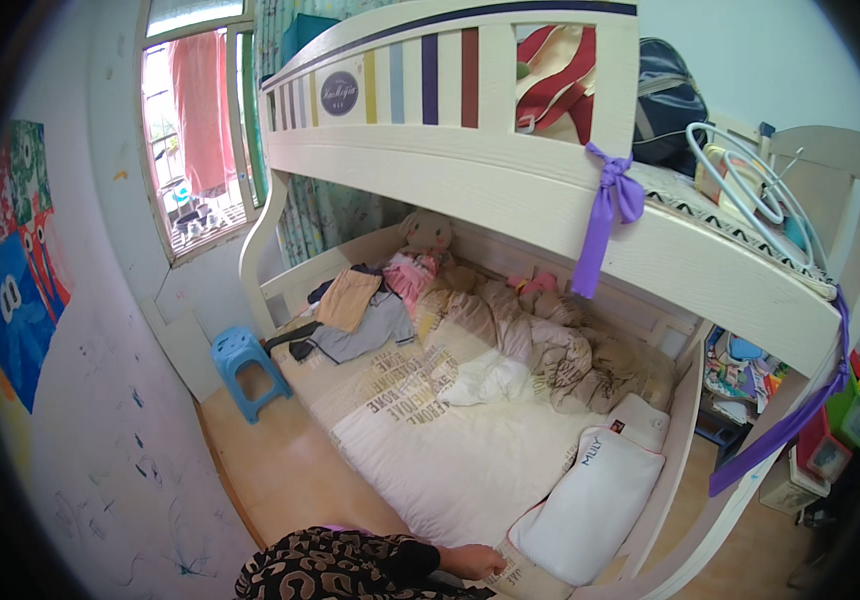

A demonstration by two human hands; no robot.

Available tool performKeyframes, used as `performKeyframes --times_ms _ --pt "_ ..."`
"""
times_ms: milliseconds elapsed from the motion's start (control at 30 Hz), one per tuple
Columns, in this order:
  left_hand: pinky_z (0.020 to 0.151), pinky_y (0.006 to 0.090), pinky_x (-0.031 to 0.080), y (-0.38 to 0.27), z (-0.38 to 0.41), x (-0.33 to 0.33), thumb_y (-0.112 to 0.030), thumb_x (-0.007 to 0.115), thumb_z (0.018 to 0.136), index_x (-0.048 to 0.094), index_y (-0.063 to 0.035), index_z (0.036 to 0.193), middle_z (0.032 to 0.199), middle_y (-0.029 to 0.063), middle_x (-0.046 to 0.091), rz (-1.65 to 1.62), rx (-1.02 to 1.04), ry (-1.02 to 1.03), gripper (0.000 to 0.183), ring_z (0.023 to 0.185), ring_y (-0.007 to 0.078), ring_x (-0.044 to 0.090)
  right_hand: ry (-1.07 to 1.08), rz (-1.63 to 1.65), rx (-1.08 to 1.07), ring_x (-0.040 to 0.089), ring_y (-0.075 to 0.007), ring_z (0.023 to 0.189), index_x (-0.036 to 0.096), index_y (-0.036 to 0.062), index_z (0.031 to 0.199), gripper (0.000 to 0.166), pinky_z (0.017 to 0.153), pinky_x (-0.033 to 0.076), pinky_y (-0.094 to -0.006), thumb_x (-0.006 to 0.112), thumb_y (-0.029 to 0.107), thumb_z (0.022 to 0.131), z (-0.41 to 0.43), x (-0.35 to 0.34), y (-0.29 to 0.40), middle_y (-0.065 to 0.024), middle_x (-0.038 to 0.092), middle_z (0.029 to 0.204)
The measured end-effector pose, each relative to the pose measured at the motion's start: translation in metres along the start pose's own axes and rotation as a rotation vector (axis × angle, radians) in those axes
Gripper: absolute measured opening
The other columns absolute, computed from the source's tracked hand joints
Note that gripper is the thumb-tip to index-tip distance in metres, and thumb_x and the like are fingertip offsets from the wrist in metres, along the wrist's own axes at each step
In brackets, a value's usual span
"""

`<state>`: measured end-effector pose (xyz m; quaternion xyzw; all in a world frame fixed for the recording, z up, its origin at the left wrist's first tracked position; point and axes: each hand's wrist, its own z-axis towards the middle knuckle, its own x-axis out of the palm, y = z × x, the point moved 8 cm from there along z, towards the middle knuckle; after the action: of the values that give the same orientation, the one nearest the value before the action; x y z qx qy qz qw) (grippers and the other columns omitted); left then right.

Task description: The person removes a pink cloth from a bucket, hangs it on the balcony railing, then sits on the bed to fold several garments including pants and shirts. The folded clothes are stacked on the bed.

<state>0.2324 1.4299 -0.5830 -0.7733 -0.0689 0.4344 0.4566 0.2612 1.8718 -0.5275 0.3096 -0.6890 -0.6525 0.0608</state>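
Note:
My left hand [473,561] shows at the bottom edge, reaching from a black-and-tan patterned sleeve [317,566] with a black cuff. Its fingers look curled; whether they grip any bedding cannot be made out. The hand is over the near end of the lower bunk, beside a white pillow [591,502] with red piping and writing. Another pale pillow [636,422] lies partly under that one. A cream sheet [467,457] with printed lettering covers the mattress. Beyond it a beige-brown quilt [505,322] lies bunched along the far side. My right hand is out of view.
The white upper bunk rail [437,161] overhangs the bed, with a purple sash [610,202] tied on. Folded clothes [359,315], a plush toy [426,232] and pink cloth lie at the far end. A blue plastic stool [246,367] stands by the wall.

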Motion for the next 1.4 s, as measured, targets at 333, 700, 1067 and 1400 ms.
performKeyframes --times_ms 333,700,1067,1400 --pt "0.076 0.042 0.043 -0.022 -0.004 0.0 -0.015 0.046 0.08 0.057 -0.0051 0.089 0.089 0.019 0.06 0.028 0.044 0.132 0.017 0.088 0.0362 0.056 -0.365 0.045 0.12 0.046 -0.0128 0.052 0.063 0.005 0.083 0.029 0.049 0.04 -0.027 0.053 0.031 0.089 0.002 -0.167 -0.055 -0.0013 0.05 0.061" --pt "0.081 0.0362 0.048 -0.027 0.007 -0.005 -0.022 0.059 0.082 0.062 -0.0083 0.103 0.097 0.0129 0.063 0.089 0.147 0.191 0.026 0.089 0.0297 0.06 -0.943 0.112 0.23 0.046 -0.0127 0.054 0.063 0.0044 0.082 0.027 0.051 0.041 -0.027 0.055 0.029 0.088 -0.117 -0.438 -0.24 -0.0008 0.05 0.062" --pt "0.061 0.0307 0.05 -0.035 0.004 -0.007 -0.001 0.057 0.08 0.063 0.0002 0.088 0.08 0.013 0.064 -0.051 0.055 0.124 0.01 0.067 0.0214 0.062 -0.985 0.114 0.086 0.038 -0.0076 0.038 0.062 0.0004 0.075 0.029 0.035 0.028 -0.0228 0.058 0.028 0.083 -0.179 -0.425 -0.088 -0.0011 0.045 0.048" --pt "0.058 0.0287 0.048 -0.035 0.023 0.003 0.001 0.055 0.08 0.062 -0.0003 0.089 0.076 0.0115 0.062 -0.072 0.043 0.218 0.012 0.063 0.0186 0.06 -1.11 -0.304 -0.382 0.033 -0.0032 0.036 0.059 0.0076 0.068 0.034 0.033 0.023 -0.0182 0.058 0.034 0.089 -0.265 -0.448 0.174 0.0026 0.042 0.05"
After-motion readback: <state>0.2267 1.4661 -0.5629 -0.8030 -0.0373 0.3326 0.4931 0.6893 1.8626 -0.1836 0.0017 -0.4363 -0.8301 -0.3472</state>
